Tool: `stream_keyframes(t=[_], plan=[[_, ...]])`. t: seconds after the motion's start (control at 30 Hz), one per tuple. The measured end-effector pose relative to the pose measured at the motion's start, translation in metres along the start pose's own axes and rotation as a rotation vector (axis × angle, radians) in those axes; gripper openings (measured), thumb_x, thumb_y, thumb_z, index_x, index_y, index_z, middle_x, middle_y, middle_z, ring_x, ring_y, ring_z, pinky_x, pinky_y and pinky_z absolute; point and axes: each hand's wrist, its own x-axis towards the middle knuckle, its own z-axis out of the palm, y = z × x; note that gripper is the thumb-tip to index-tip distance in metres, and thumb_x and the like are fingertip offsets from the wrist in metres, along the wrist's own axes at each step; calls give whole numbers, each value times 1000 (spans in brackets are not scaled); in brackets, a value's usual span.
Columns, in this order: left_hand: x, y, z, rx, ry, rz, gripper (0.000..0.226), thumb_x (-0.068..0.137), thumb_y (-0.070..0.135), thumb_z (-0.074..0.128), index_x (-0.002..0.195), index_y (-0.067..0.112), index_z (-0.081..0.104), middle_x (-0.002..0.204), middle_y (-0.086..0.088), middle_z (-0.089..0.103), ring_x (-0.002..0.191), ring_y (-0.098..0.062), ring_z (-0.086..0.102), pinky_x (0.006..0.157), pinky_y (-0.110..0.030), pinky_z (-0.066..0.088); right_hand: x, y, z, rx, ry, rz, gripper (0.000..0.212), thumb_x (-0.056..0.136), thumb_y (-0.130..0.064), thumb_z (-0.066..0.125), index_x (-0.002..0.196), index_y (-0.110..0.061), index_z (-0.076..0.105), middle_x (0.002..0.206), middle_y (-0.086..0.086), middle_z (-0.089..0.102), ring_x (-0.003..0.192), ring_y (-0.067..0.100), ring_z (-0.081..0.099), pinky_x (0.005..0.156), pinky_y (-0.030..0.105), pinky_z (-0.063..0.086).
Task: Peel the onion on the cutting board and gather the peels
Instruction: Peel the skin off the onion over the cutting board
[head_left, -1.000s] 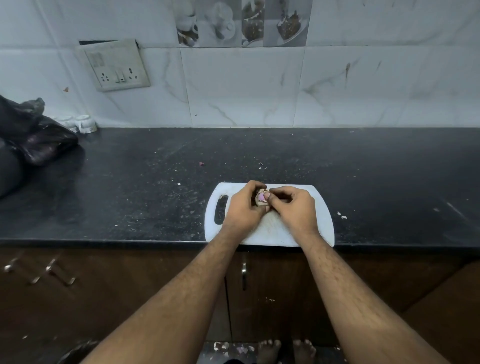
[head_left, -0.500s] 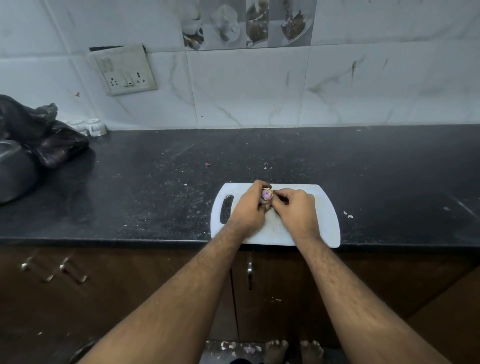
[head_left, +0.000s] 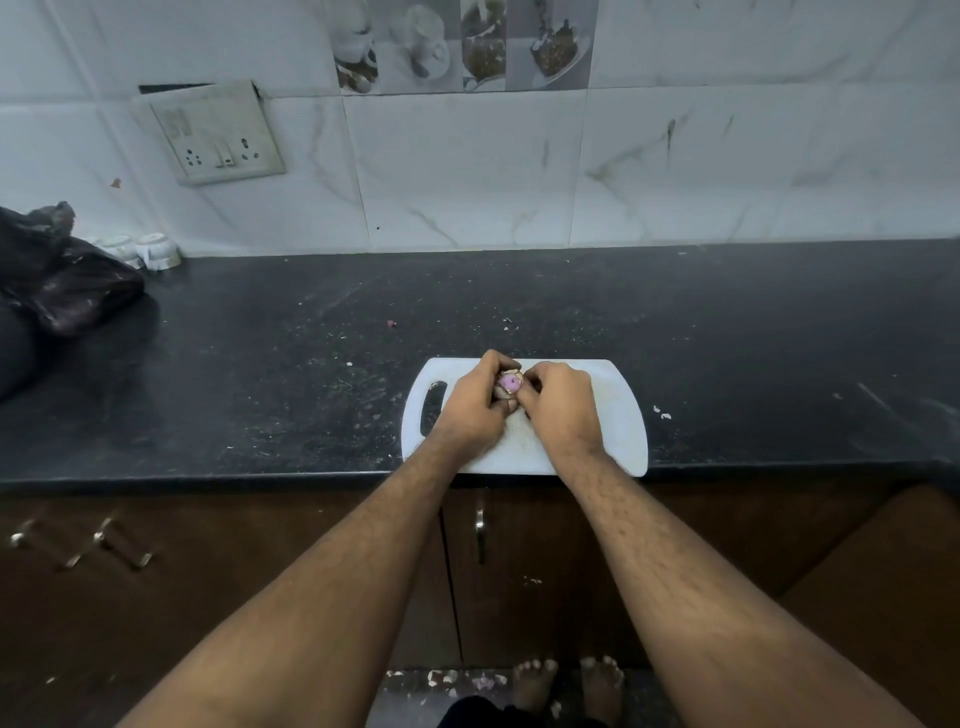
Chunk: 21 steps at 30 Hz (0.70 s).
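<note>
Cupping onion (head_left: 510, 385) in left hand (head_left: 475, 408), fingers curling round it, over cutting board (head_left: 618, 415). Right hand (head_left: 561, 410) fingertips pinching skin at pink cut end. Advising: peeling downward in strips, rotating bulb, dropping peels under fingers onto board.

A home kitchen: dark stone counter (head_left: 675, 322), marble-look wall tiles (head_left: 467, 171), white cutting board (head_left: 618, 410), wooden cabinets (head_left: 208, 545) below.

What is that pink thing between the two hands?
In the head view, the onion sits between the left hand and right hand, both holding it over the cutting board.
</note>
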Motion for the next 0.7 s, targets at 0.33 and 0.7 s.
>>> stream_keyframes(t=[0.33, 0.7], plan=[[-23, 27, 10, 363, 162, -28, 15, 97, 16, 52, 112, 17, 52, 98, 2, 72, 84, -23, 60, 80, -40, 46, -15, 3, 3, 8, 14, -4, 27, 100, -36, 63, 100, -11, 74, 82, -2, 73, 76, 12, 68, 68, 30, 54], [-9, -1, 0, -77, 57, -49, 26, 91, 11, 75, 110, 20, 59, 106, 4, 74, 103, -17, 69, 93, -32, 55, -11, 8, 6, 34, 95, -32, 22, 97, -28, 67, 103, -9, 76, 83, 2, 75, 76, 15, 69, 71, 33, 57]])
